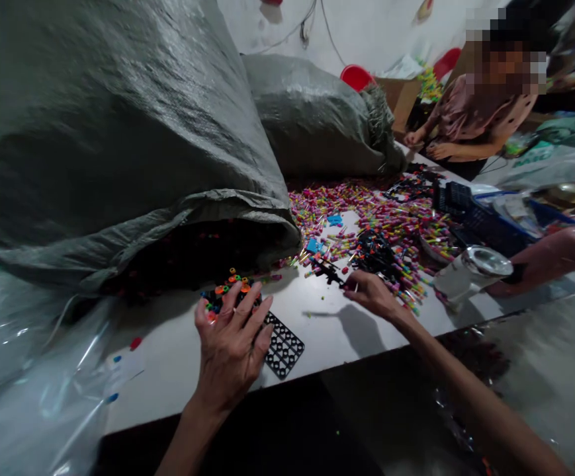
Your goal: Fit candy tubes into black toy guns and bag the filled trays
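My left hand (pixel 232 337) lies with fingers spread over a small heap of orange, green and black round plastic pieces (pixel 212 316). Beside its thumb is a black perforated plastic plate (pixel 286 345), flat on the white table (pixel 311 350). To the right, my right hand (pixel 372 295) has thumb and fingers pinched at the end of a black plastic piece (pixel 329 271), shaped somewhat like a toy gun. Past that hand lies a pile of similar black pieces (pixel 376 251), among many pink and yellow small sticks (pixel 327 198).
A large grey woven sack (pixel 168 132) gapes open at left; another sack (pixel 317 112) lies behind. At right stand a shiny-lidded container (pixel 470 271) and a dark blue basket (pixel 495 221). Two blue pieces (pixel 314 246) lie mid-table. A co-worker (pixel 486 119) sits at the far end.
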Action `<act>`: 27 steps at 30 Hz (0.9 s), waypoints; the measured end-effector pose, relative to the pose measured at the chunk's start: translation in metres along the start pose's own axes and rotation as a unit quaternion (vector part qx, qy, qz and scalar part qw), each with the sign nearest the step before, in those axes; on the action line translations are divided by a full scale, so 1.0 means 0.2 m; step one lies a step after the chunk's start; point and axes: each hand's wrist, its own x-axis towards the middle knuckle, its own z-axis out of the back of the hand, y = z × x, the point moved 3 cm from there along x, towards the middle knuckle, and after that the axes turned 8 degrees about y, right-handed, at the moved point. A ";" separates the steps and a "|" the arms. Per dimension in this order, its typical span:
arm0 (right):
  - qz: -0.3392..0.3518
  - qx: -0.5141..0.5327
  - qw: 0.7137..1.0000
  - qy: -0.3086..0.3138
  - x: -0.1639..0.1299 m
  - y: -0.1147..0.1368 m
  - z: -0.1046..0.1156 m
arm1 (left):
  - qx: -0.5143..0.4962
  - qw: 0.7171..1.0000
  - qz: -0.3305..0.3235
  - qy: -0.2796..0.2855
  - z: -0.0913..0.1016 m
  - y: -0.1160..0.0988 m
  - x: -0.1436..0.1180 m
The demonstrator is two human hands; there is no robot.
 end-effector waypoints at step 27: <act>0.051 0.385 0.913 0.123 -0.11 0.59 -0.64 | -0.097 0.993 0.050 0.043 -0.01 0.00 -0.03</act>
